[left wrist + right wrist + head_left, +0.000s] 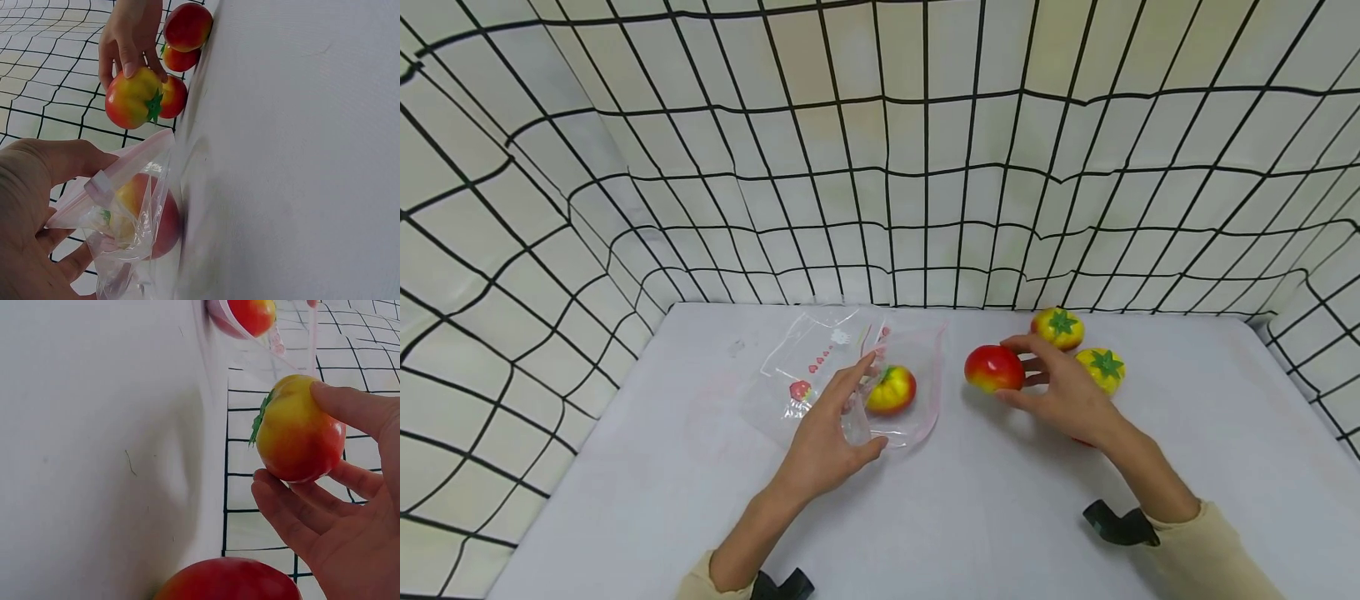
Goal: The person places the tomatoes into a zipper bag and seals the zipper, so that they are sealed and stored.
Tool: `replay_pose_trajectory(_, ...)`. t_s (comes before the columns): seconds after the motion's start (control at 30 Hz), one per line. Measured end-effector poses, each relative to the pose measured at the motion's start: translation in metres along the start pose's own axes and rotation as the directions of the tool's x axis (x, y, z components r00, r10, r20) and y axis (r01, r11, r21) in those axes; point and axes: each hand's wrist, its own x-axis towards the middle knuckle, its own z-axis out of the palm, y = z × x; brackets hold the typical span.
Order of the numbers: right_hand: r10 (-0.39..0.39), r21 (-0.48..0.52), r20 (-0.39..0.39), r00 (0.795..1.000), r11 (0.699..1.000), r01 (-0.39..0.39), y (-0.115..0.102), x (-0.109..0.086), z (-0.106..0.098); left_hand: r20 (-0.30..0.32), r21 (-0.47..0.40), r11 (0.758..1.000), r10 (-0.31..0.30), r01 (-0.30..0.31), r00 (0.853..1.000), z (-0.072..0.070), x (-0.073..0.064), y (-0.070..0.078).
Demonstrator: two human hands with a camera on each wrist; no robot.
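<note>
My right hand (pixel 1063 392) grips a red-and-yellow toy tomato (pixel 994 368) between thumb and fingertips. Its green leaf star shows at the side in the right wrist view. My left hand (pixel 827 429) is spread over a clear zip bag (pixel 917 433) with a pink rim and strawberry prints. In the left wrist view, the thumb lies at the pink zip strip (pixel 140 153), with the other fingers apart on the bag's far side. Inside the bag sits another toy tomato (pixel 891 390), yellow on top, red below.
Two more toy tomatoes, one at the back (pixel 1057 327) and one nearer (pixel 1101 369), stand beyond my right hand. Another red one (pixel 228 581) is close below that hand. Black netting (pixel 925 175) rises around the white table (pixel 970 517).
</note>
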Motion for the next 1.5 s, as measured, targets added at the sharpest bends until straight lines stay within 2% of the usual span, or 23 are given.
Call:
replay_pose_trajectory(0.2, -0.017, 0.049, 0.007, 1.0, 0.999, 0.017, -0.002, -0.004, 0.006, 0.001, -0.005, 1.0, 0.0, 0.0, 1.0, 0.0, 0.0, 0.0)
replay_pose_trajectory(0.43, -0.003, 0.112, 0.022, 1.0, 0.994, 0.001, -0.008, -0.004, 0.013, -0.006, -0.01, 0.999, 0.035, -0.035, 0.999, 0.0, 0.0, -0.002)
replay_pose_trajectory(0.77, -0.019, 0.172, 0.044, 0.999, 0.985, 0.012, -0.01, -0.003, 0.023, -0.001, -0.008, 1.0, 0.027, -0.027, 1.0, 0.0, 0.0, -0.003)
replay_pose_trajectory(1.03, -0.022, 0.196, 0.063, 0.998, 0.981, 0.01, -0.014, -0.005, 0.033, -0.002, -0.014, 0.999, 0.029, -0.029, 1.0, -0.001, 0.0, -0.003)
replay_pose_trajectory(1.5, -0.06, 0.224, 0.047, 0.997, 0.973, 0.048, -0.022, -0.006, 0.046, 0.001, -0.006, 1.0, 0.012, -0.012, 1.0, -0.002, 0.0, -0.002)
